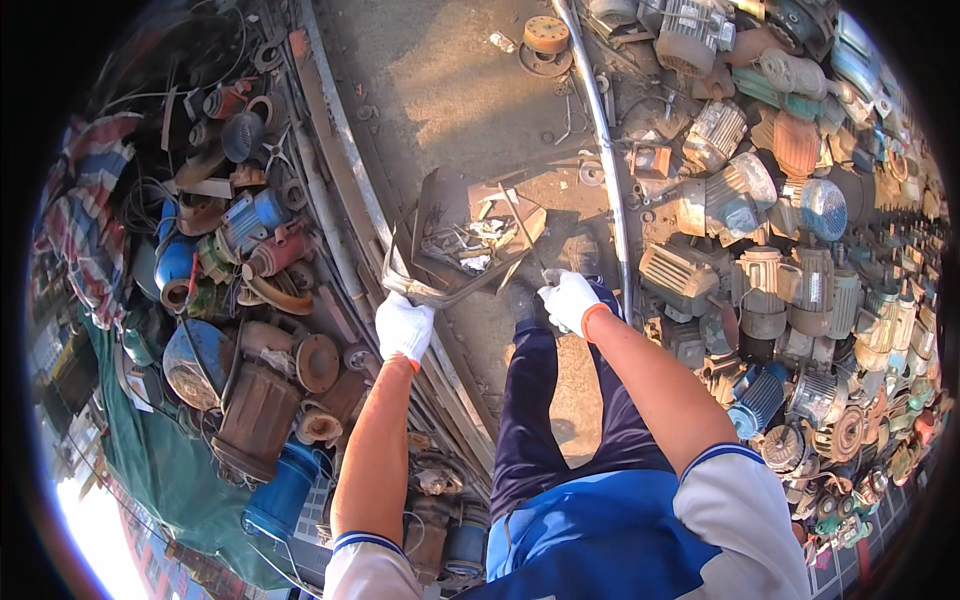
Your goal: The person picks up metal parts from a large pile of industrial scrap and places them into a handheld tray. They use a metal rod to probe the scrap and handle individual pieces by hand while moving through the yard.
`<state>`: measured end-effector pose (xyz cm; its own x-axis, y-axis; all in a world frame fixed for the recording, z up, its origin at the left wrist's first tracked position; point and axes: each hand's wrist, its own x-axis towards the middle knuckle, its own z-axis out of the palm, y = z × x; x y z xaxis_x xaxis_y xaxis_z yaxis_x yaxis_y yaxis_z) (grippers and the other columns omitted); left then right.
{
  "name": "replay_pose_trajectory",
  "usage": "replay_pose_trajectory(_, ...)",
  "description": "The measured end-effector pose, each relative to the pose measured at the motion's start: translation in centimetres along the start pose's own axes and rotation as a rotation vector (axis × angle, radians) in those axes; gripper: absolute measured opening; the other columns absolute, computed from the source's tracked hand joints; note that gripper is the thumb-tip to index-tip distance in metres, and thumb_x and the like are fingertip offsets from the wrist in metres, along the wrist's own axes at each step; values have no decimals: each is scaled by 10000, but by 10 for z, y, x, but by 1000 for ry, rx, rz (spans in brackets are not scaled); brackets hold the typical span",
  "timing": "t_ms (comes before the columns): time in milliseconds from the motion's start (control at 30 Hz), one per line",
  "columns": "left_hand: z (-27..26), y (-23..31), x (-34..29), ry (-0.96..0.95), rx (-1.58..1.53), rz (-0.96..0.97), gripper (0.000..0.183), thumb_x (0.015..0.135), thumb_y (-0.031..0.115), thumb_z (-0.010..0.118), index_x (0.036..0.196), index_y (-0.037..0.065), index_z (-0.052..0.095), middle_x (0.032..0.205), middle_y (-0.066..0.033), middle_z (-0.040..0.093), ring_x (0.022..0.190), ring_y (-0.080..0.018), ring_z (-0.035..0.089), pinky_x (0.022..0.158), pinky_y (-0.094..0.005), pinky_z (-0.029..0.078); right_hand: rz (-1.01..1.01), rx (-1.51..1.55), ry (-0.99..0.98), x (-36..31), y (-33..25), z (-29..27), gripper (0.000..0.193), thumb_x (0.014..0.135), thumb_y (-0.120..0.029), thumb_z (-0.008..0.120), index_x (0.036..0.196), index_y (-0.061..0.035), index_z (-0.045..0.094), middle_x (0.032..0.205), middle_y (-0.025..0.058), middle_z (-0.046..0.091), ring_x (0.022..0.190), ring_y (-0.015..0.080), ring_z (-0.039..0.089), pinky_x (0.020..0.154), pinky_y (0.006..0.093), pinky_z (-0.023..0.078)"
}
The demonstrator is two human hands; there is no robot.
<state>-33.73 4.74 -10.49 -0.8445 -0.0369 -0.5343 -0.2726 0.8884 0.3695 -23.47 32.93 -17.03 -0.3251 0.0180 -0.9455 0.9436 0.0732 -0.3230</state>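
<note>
My left hand [404,327], in a white glove, is closed at the near left corner of an open, worn box [432,205], where a bent greyish strip [425,292] meets the fingers. Scrap pieces and thin light bits [480,240] lie inside the box. A thin dark rod [515,218] slants across the box toward my right hand [570,302]. That hand, also gloved in white, is closed beside the box's near right side. Whatever its fingers hold is too small to tell. Below it are my shoes and dark trousers.
Old electric motors [680,275] are heaped on the right. More motors and metal scrap [262,415] crowd the left beside long metal bars [345,140]. A pale pipe [608,170] runs along the right side of the concrete strip. A round rusty part [546,35] lies far ahead.
</note>
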Motion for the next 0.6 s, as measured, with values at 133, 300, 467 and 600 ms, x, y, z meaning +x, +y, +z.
replay_pose_trajectory(133, -6, -18, -30, -43, -47, -24, 408, 897, 355, 762, 1155, 39, 741, 1055, -224, 764, 1044, -422, 717, 870, -451, 577, 64, 346, -157, -37, 6, 14, 562, 1001, -137, 673, 1530, -31, 515, 797, 64, 669, 499, 136, 541, 417, 305, 417)
replay_pose_trajectory(300, -15, -41, -52, -28, -151, -44, 404, 892, 313, 768, 1165, 17, 731, 1052, -226, 771, 1023, -393, 744, 857, -431, 578, -23, 139, 77, -82, 2, 22, 585, 1015, -129, 634, 1568, -43, 462, 763, 41, 630, 524, 129, 534, 442, 302, 430)
replay_pose_trajectory(467, -50, -103, -100, 137, -453, 19, 202, 899, 82, 754, 1082, 0, 738, 912, -122, 787, 851, -224, 758, 792, -346, 576, 31, 485, 92, -113, 7, 3, 376, 1017, -139, 643, 1388, -145, 582, 711, -14, 571, 525, 101, 515, 428, 282, 401)
replay_pose_trajectory(600, -52, -111, -129, 234, -727, -124, 156, 893, 61, 790, 1021, -15, 742, 867, -46, 750, 818, -124, 691, 766, -302, 556, 87, 602, 169, -128, 7, -18, 190, 1021, -167, 652, 1199, -170, 586, 755, 20, 626, 553, 117, 560, 430, 283, 407)
